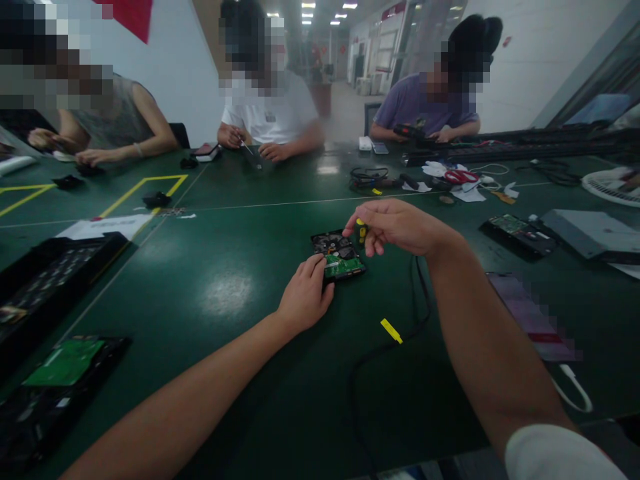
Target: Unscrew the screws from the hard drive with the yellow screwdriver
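Note:
A hard drive (pixel 345 265) with a green circuit board lies on the green table in front of me. My left hand (pixel 306 293) grips its near left edge, fingers on top and thumb along the near side. Over the drive's right side, my right hand (pixel 395 227) has its fingers closed around a short yellow-and-black screwdriver (pixel 361 231), held roughly upright. Whether the screwdriver's tip touches a screw cannot be made out. A black cable (pixel 423 287) with a yellow tag (pixel 391 331) runs over the table just right of the drive.
Another drive (pixel 65 373) with a green board lies at near left, beside a long black casing (pixel 60 280). On the right are a drive (pixel 517 233), a grey box (pixel 590 233) and a phone (pixel 533 317). Red scissors (pixel 461 177) lie farther back. Three people sit across the table.

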The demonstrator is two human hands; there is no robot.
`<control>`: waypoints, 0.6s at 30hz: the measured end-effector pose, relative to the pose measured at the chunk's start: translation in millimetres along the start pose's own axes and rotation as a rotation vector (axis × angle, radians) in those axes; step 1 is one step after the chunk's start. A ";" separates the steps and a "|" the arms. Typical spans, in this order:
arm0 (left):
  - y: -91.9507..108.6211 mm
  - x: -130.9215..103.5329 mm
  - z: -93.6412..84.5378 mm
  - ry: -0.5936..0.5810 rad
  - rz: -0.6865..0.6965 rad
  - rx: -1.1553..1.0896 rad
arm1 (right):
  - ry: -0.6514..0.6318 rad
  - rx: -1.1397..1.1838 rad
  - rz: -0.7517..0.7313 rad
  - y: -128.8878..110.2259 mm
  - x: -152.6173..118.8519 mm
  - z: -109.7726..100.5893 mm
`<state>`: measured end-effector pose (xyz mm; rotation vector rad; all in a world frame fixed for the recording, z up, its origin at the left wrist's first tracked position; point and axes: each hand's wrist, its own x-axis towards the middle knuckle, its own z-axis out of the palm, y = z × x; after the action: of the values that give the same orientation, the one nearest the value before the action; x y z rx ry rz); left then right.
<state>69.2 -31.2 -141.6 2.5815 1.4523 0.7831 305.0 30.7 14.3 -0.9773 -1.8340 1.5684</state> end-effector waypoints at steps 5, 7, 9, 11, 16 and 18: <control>-0.3 -0.4 1.0 0.007 0.003 -0.003 | -0.026 0.019 -0.036 2.1 1.5 4.8; -1.1 -0.5 2.0 0.012 0.003 -0.008 | 0.041 -0.096 -0.067 0.0 1.1 4.9; -1.8 -0.5 2.5 0.017 0.002 -0.015 | 0.103 -0.228 -0.100 -3.4 0.2 4.5; -2.1 -0.4 2.4 0.017 0.000 -0.018 | 0.138 -0.328 -0.116 -7.1 -0.9 4.0; -1.3 -0.2 1.0 0.006 -0.003 -0.015 | 0.357 -0.513 -0.071 -10.9 -3.2 2.7; -1.1 -0.2 0.8 0.010 -0.002 -0.016 | 0.409 -0.559 -0.047 -11.4 -3.8 2.7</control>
<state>68.7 -30.6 -142.7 2.5676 1.4456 0.8048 303.0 25.4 25.2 -1.3640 -1.9984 0.7472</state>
